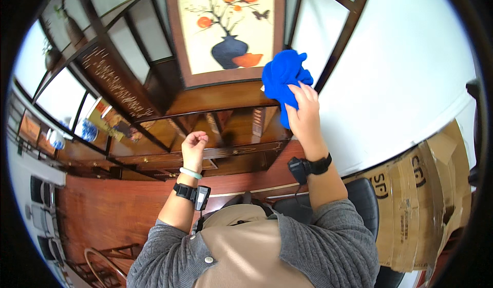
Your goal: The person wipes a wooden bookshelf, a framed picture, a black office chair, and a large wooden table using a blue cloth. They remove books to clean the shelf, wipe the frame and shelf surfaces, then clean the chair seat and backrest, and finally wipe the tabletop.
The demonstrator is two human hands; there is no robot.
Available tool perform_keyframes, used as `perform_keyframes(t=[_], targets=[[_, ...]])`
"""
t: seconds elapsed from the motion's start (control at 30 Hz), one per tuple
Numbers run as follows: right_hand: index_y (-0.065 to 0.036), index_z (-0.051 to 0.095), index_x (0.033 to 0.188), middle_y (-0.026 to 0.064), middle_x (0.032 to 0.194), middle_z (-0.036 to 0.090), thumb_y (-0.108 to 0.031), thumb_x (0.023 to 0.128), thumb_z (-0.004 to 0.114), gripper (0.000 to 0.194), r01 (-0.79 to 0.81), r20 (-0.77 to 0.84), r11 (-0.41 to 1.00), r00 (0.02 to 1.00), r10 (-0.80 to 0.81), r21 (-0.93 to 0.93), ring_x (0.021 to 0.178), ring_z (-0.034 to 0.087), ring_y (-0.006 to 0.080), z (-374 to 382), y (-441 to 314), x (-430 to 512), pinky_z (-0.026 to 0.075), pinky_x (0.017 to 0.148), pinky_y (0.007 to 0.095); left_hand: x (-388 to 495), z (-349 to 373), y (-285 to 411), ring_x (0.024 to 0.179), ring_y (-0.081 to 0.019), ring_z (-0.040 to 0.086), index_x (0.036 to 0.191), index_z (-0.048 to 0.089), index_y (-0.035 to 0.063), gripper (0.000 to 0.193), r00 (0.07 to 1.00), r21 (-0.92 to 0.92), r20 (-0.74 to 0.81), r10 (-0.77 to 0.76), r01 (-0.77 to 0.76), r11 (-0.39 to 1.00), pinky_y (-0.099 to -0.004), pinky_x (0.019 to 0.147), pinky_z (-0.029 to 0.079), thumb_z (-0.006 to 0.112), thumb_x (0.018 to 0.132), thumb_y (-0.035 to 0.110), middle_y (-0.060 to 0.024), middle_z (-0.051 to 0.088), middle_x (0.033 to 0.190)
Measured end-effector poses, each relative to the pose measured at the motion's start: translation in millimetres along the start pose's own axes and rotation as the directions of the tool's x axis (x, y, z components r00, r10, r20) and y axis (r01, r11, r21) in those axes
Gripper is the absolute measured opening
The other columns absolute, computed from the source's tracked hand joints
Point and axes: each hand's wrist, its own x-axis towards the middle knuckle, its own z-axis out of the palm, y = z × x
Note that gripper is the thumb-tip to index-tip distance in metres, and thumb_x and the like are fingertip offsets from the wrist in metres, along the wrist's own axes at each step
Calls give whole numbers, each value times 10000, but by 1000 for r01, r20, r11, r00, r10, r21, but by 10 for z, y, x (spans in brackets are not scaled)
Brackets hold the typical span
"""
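My right hand (306,112) grips a bunched blue cloth (285,74), held up at the right end of a wooden display cabinet's shelf (219,98). Part of the cloth hangs down below my fingers. Whether it touches the shelf or the frame, I cannot tell. A framed picture (229,29) of a dark vase with orange fruit stands on that shelf, just left of the cloth. My left hand (194,143) is raised in front of the lower shelf, fingers curled in with nothing visible in them. Book-like upright items (258,124) stand on the lower shelf beyond it.
Flattened cardboard (400,203) leans at the right, near a black chair (364,207). Blue-and-white porcelain (86,129) and a carved dark panel (115,82) are at the left of the cabinet. A wooden chair (104,265) stands on the red-brown floor (104,211) behind left.
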Motion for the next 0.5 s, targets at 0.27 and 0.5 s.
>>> perform_keyframes(t=[0.27, 0.5], targets=[[-124, 623, 1177, 71, 1152, 645, -104, 787, 703, 399, 126, 365, 989, 926, -92, -71, 1144, 553, 302, 918, -808, 27, 390, 916, 506, 22, -531, 585, 827, -66, 595, 1035, 665, 10, 119, 946, 97, -125, 298, -287, 953, -212, 759, 492, 667, 916, 2, 9, 657, 916], [-60, 597, 1231, 145, 1194, 648, -87, 860, 671, 379, 58, 567, 967, 801, -193, 247, 1095, 614, 327, 1700, -1436, 451, 492, 910, 428, 129, -673, 954, 877, -104, 634, 1021, 677, -12, 132, 900, 328, -5, 436, -411, 851, -258, 800, 524, 654, 891, -13, -40, 670, 953]])
